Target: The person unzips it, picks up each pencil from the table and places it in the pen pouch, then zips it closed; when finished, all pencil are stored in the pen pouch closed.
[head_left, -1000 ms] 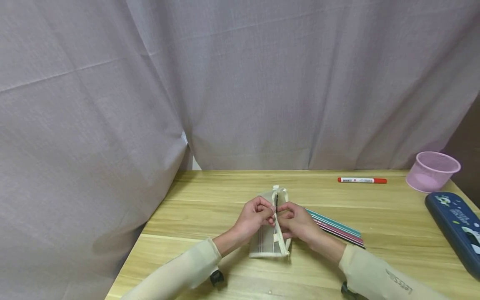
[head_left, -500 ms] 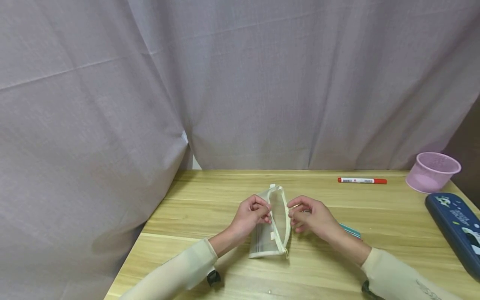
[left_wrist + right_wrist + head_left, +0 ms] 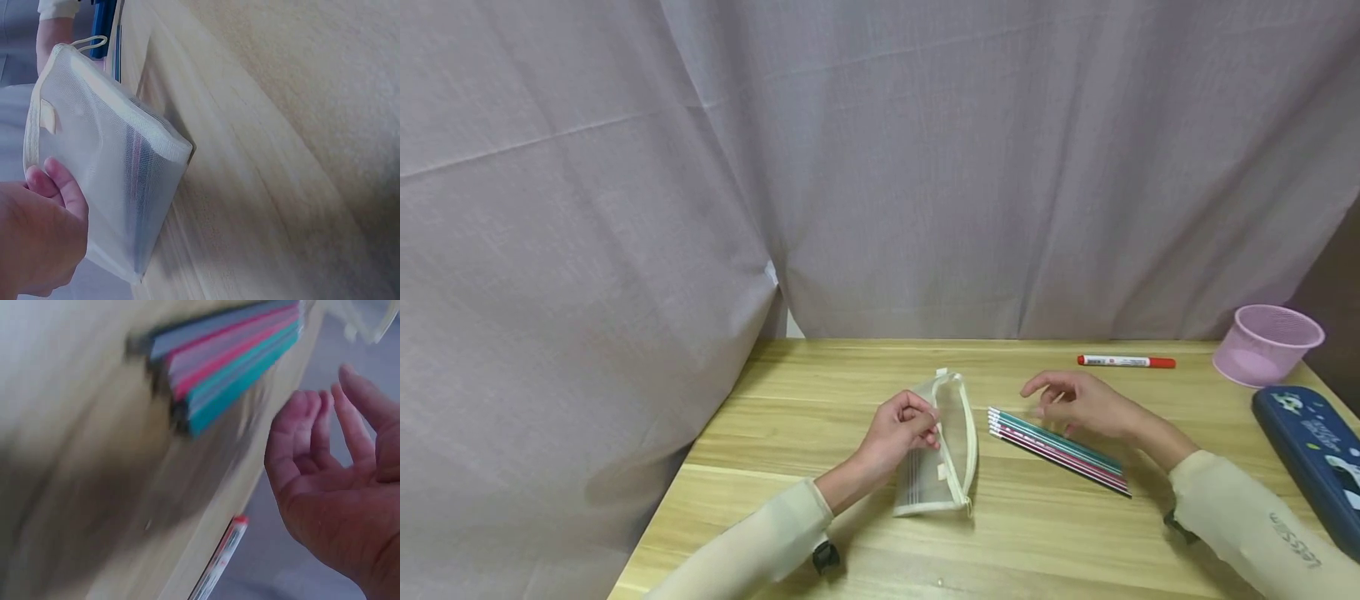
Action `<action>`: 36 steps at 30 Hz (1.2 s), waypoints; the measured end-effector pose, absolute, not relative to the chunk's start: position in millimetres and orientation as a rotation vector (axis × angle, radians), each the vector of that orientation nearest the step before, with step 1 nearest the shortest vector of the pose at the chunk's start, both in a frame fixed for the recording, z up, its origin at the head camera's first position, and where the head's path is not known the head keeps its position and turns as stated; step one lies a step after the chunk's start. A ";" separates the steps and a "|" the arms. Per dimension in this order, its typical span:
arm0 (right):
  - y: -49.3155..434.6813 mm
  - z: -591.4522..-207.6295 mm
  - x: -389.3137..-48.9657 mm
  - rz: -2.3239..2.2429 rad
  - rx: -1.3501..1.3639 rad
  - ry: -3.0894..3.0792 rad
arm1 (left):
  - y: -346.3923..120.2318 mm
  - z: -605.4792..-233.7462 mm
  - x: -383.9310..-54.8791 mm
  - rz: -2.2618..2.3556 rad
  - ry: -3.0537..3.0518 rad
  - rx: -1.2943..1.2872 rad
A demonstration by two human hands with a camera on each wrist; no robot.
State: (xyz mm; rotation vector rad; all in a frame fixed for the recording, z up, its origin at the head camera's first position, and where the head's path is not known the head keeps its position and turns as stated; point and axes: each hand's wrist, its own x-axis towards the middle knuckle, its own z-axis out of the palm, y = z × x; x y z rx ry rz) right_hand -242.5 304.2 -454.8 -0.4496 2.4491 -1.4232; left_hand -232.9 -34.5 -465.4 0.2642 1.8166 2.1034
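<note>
Your left hand [image 3: 898, 429], its thumb and fingers curled together, pinches the cream zipper edge of a mesh pouch [image 3: 920, 485] near the middle of the table [image 3: 820, 375]. The pouch is translucent, finely woven and wedge-like, its pale binding stiff along the seams and its mouth gaping in a narrow oval toward your right side. Dark and pinkish streaks show at the mesh in the left wrist view; whether they lie inside or on the fabric, you cannot tell.

Your right hand [image 3: 1086, 404] grasps nothing: its fingers arch loosely, released, above a flat row of pencils [image 3: 1054, 450]. These slender, straight shafts, teal, magenta and black, lie side by side on the wood grain, pale ends toward the pouch; the right wrist view blurs their dark ends.

Beyond lies a smooth, cylindrical red-and-white marker [image 3: 1125, 362]. At far right stand a round, pink mesh cup [image 3: 1262, 354] and, nearer you, a navy case [image 3: 1309, 454] with rounded corners. A softly creased grey curtain [image 3: 880, 183] hangs behind.
</note>
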 end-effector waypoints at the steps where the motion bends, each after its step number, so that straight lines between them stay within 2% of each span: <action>1: 309.8 -456.0 -246.5 -1.397 -0.463 2.445 | -34.6 -465.0 -232.8 2.106 1.815 0.266; 6: 329.7 -466.5 -260.1 -1.334 -0.493 2.333 | -34.6 -464.9 -232.7 2.115 1.804 0.258; 14: 342.5 -483.0 -262.3 -1.315 -0.589 2.251 | -30.3 -465.5 -231.9 2.097 1.803 0.263; 25: 333.1 -480.5 -266.7 -1.277 -0.621 2.228 | -37.1 -464.2 -233.2 2.092 1.814 0.259; 36: 320.2 -472.5 -254.5 -1.086 -0.610 2.549 | -36.0 -466.0 -234.1 2.091 1.790 0.275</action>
